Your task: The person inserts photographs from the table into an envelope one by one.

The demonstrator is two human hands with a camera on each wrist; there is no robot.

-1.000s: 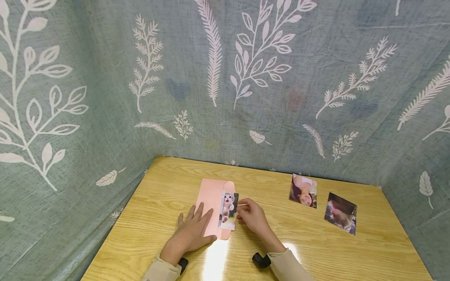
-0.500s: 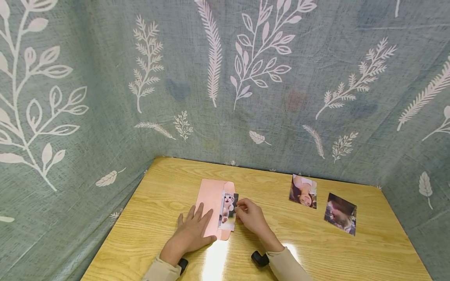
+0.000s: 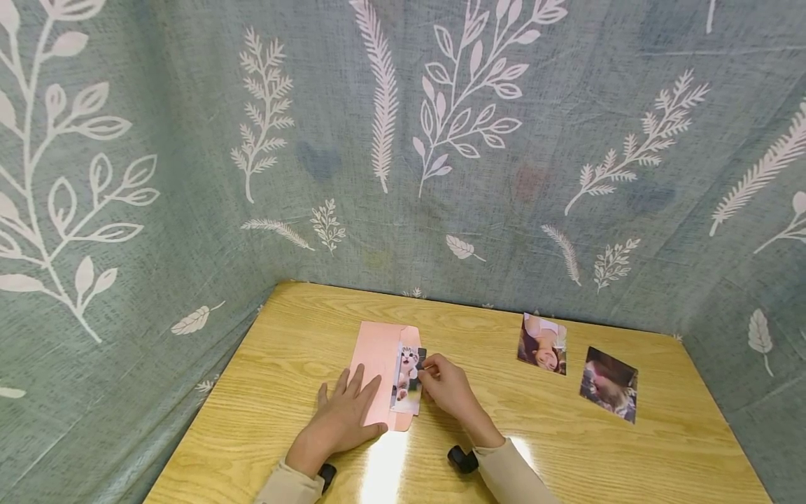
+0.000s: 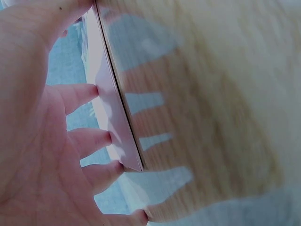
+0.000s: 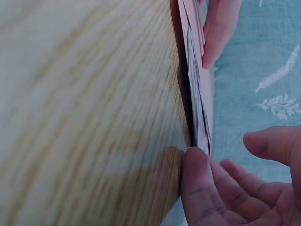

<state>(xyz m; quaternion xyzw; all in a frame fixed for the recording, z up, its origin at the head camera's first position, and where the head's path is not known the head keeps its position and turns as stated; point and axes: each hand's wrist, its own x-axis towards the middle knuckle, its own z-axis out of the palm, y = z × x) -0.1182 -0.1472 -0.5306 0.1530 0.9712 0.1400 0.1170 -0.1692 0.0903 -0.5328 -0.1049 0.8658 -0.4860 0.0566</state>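
Observation:
A pink envelope (image 3: 380, 339) lies on the table, its flap (image 3: 401, 422) spread to the right. My left hand (image 3: 343, 413) rests on it with fingers spread; the left wrist view shows the fingertips (image 4: 104, 137) along its edge. A kitten photo (image 3: 406, 381) lies over the flap, with its left side at the envelope's mouth. In the right wrist view, thin layered edges of photos (image 5: 197, 89) show there. My right hand (image 3: 450, 388) touches the photo's right edge with bent fingertips (image 5: 195, 162); one digit stands apart from the others in that view.
Two more photos lie at the right of the wooden table (image 3: 567, 448): a portrait photo (image 3: 543, 343) near the back edge and a dark photo (image 3: 609, 385) nearer. A grey-green leaf-patterned curtain (image 3: 378, 231) hangs behind and at the sides.
My right hand has shifted slightly left and away from me along the photo's edge. The kitten photo has barely moved. My left hand stays in place on the envelope.

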